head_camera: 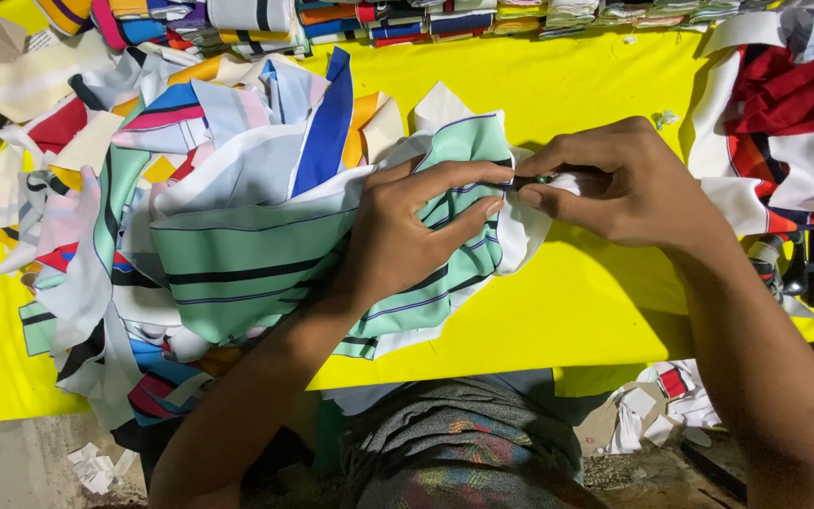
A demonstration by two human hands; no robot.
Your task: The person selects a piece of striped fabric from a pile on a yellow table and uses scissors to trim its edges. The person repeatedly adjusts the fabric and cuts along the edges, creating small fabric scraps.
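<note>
This was a garment or tailoring workshop. A broad surface covered in bright yellow cloth (pixel 595 311) carried a loose heap of cut striped fabric pieces in green, blue, white and red (pixel 190 217). Along its far edge lay neat folded stacks of striped fabric (pixel 407 21), sorted by colour. More red and white fabric pieces (pixel 784 123) were piled at the right. Small white and red offcuts (pixel 661 410) littered the bare, dusty floor (pixel 11 462) below the surface.

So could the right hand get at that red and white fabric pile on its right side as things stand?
Probably yes: the red and white fabric pile lies just beyond the right hand across bare yellow table, but its grip is pinching a small tool at the green striped fabric.
</note>
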